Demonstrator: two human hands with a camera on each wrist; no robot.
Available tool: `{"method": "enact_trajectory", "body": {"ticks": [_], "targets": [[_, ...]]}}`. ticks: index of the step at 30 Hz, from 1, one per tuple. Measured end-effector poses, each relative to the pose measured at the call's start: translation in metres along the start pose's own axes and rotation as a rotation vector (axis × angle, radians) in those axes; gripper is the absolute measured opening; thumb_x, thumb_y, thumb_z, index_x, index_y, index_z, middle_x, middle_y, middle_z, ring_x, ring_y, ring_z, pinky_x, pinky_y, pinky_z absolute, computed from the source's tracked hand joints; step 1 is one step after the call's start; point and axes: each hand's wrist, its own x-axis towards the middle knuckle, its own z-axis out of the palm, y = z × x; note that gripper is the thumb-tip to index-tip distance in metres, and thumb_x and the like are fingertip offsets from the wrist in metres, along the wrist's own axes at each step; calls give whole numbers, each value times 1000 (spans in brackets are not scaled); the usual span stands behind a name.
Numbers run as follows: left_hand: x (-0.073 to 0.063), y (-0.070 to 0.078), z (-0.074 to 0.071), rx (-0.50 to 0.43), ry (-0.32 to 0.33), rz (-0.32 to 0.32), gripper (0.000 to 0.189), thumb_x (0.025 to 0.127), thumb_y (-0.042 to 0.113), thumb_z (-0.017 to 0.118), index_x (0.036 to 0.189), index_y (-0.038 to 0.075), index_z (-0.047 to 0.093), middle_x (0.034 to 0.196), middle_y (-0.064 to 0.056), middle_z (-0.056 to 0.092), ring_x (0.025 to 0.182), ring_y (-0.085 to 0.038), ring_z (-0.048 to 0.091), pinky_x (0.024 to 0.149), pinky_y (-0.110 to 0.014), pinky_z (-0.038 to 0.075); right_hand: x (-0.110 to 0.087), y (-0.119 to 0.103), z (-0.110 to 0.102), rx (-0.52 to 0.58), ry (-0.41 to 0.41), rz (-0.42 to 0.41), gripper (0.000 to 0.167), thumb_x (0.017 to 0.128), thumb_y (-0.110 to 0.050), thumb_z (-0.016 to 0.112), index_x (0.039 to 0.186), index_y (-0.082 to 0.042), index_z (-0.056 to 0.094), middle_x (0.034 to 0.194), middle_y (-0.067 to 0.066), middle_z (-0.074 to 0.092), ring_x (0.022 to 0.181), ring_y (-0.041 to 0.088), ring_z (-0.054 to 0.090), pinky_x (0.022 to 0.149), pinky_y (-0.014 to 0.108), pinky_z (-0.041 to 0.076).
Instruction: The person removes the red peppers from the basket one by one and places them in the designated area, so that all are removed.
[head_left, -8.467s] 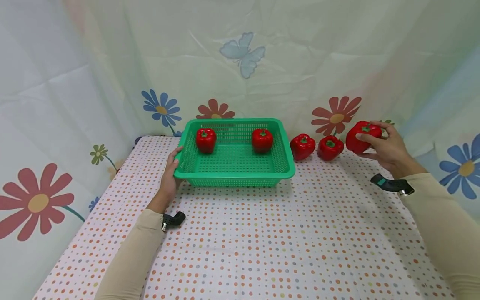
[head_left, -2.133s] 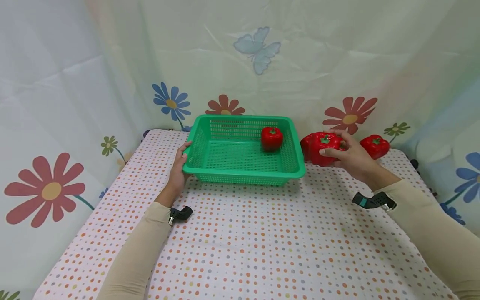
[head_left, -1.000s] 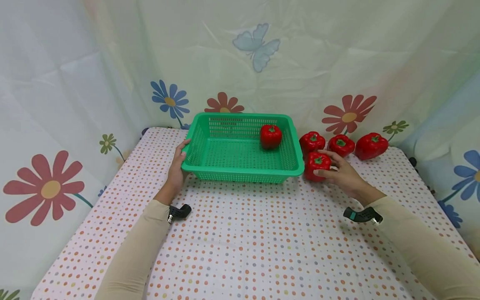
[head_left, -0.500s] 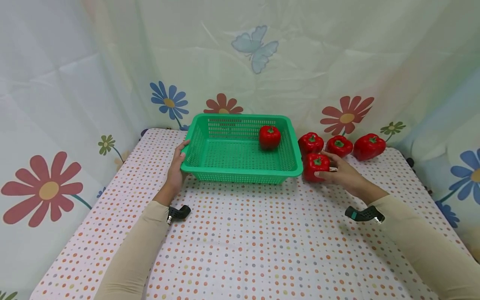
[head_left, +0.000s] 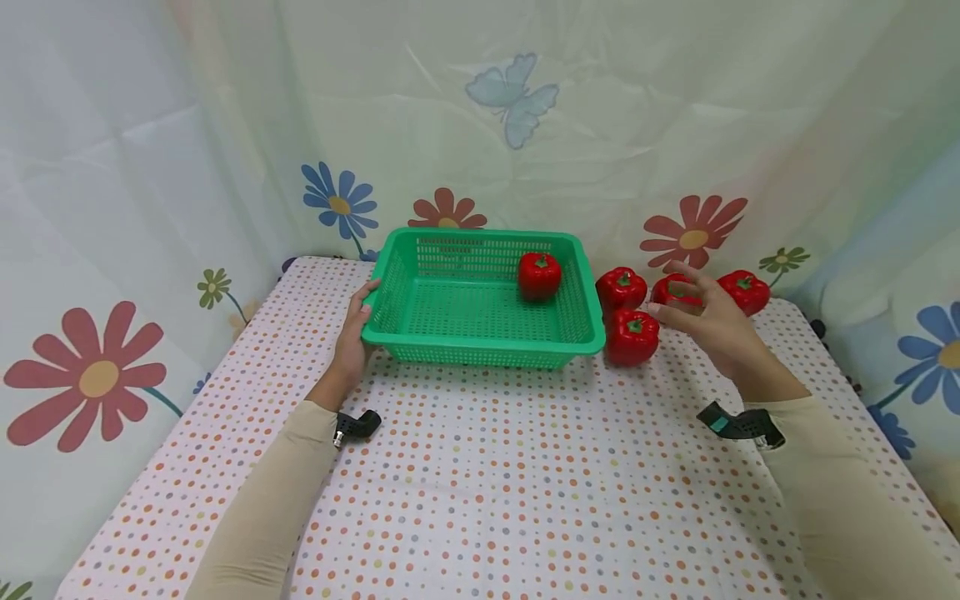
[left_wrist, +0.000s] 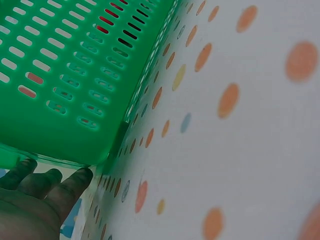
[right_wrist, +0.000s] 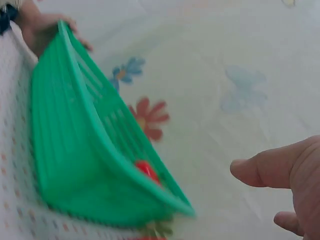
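Observation:
A green plastic basket (head_left: 480, 354) stands at the back of the table, one red bell pepper (head_left: 539, 277) in its right part. My left hand (head_left: 350, 342) rests against the basket's left side, fingertips right at the rim, as the left wrist view also shows. Right of the basket stands a bell pepper (head_left: 632, 337), in front of a row of three. My right hand (head_left: 723, 329), fingers spread and holding nothing, hovers just right of it. That hand partly hides the row's middle pepper (head_left: 667, 289) and right pepper (head_left: 745, 290); the left pepper (head_left: 621, 287) sits beside the basket.
A dotted cloth covers the table (head_left: 465, 483). Behind it hangs a pale curtain (head_left: 600, 167) printed with flowers and a butterfly, close to the basket and the pepper row. Each wrist wears a black camera strap (head_left: 358, 425).
The pepper in the basket's left part is now outside, standing in front of the row. My right hand has let go of it and moved up and right. The left hand stays at the basket.

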Motion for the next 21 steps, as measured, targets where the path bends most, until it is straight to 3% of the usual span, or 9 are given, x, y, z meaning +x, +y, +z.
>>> {"method": "enact_trajectory", "body": {"ticks": [2,7,12,15,21], "targets": [[-1,1,-1,1,2,-4,52,105,31,21,156,23,18,163,-5,12,145,-35,24,115,-59,23,-3,-16,14,19,-11,-34,94,92,-31,69,160,-21,4,160,25,17,142,52,27,102,64,39],[-2,1,-3,19,14,-2,51,105,31,21,155,25,20,162,-5,13,143,-34,27,114,-57,24,7,-55,57,57,-140,-112,94,90,-22,71,160,-23,7,160,21,20,144,46,28,105,61,40],[-2,0,-3,8,17,-1,51,105,30,21,155,24,21,162,-6,13,145,-34,24,115,-59,23,41,-77,100,242,-231,20,100,88,-20,73,160,-24,4,163,17,12,148,39,18,115,59,28],[-2,-1,-3,-6,5,-14,51,105,30,21,156,22,19,163,-6,12,146,-33,23,116,-58,21,62,-82,120,372,-190,112,104,87,-17,73,160,-20,-1,164,15,11,147,34,18,119,52,25],[-1,1,1,10,-11,-15,51,105,32,21,156,23,18,163,-7,13,144,-35,26,115,-57,24,90,-83,136,319,-2,200,109,84,-19,75,160,-20,-4,161,17,14,143,34,25,116,49,30]]}}
